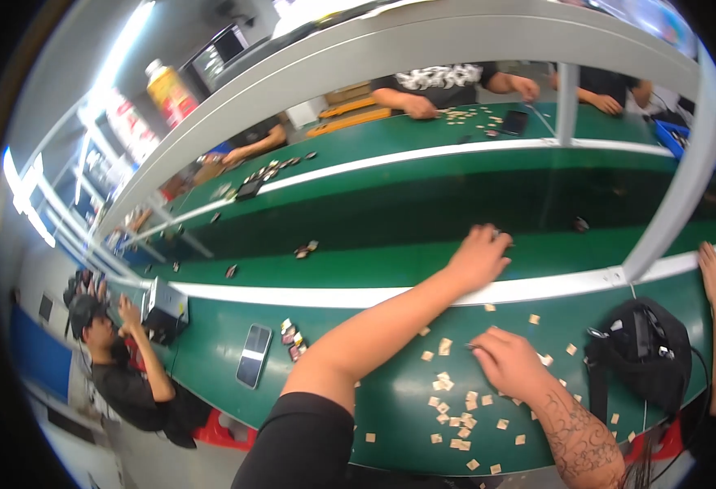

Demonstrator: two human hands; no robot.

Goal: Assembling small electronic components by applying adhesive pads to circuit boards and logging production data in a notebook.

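Observation:
My left hand [480, 259] reaches over the white rail onto the green belt. Its fingers are curled, and a small dark object shows at the fingertips, too small to name. My right hand [511, 364] is low over the near green table [390, 411], its fingers drawn together around something tiny whose kind I cannot make out. Around and below that hand lie many small pale square pieces [442, 381], loosely scattered. To the left of my left forearm sits a group of small dark-and-red parts [292, 338].
A phone [254, 356] lies left of my left arm; a black bag [641, 352] sits at the right. Small parts [306, 249] are spaced along the belt. A grey metal frame [456, 33] spans overhead. Co-workers sit across and at the left; another person's arm [715, 310] is at the right.

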